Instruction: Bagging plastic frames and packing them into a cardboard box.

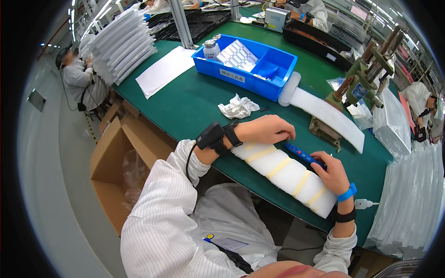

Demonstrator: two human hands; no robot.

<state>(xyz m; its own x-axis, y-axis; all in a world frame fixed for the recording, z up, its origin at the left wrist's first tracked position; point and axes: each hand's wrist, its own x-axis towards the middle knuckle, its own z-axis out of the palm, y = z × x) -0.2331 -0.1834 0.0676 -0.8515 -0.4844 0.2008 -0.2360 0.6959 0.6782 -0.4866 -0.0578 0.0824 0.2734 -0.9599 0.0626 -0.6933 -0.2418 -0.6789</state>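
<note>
A white foam strip (273, 167) with several yellow tape bands lies along the table edge in front of me. Just beyond it is a blue pen-shaped tool (300, 153). Its right end is between the fingers of my right hand (333, 175), which rests by the strip's right part. My left hand (269, 129) is above the strip's left end, its fingers curled together near the tool's left tip. Whatever those fingers may hold is hidden. A crumpled white cloth (238, 107) lies beyond my left wrist.
A blue divided bin (241, 78) holds a bottle and a label sheet. To its right are another white strip (331, 113) and a green hand press (357, 88). White packs (123, 44) are stacked far left. An open carton (109, 162) stands left below. Co-workers sit farther off.
</note>
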